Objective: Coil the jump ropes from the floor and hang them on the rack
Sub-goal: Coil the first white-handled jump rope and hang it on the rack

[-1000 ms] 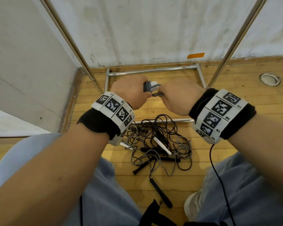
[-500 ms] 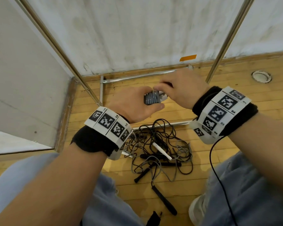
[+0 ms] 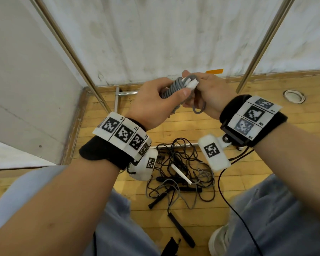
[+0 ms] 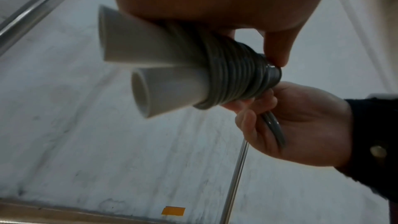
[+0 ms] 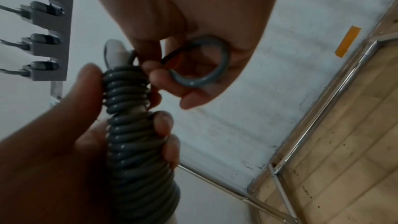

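A grey jump rope [image 3: 171, 89] is wound tightly around its two white handles [image 4: 155, 67]. My left hand [image 3: 155, 104] grips the coiled bundle [image 5: 133, 134] with thumb and fingers around it. My right hand [image 3: 205, 93] pinches the rope's last loose loop [image 5: 204, 67] at the bundle's end, also seen as the loop [image 3: 199, 109] hanging under the palm. A tangle of black and grey jump ropes [image 3: 181, 174] lies on the wooden floor below, between my knees. A grey hook rack [image 5: 47, 28] with several pegs shows at upper left in the right wrist view.
Two slanted metal poles [image 3: 262, 45] of a frame rise against the white wall, with base bars [image 3: 126, 93] on the floor. A round floor fitting [image 3: 294, 96] sits at right. A black cable [image 3: 229, 200] trails from my right wrist. My shoe [image 3: 218, 239] is near the pile.
Both hands have lifted the bundle higher and toward the wall. The right hand has turned palm-up and now holds a small loop of the rope's end.
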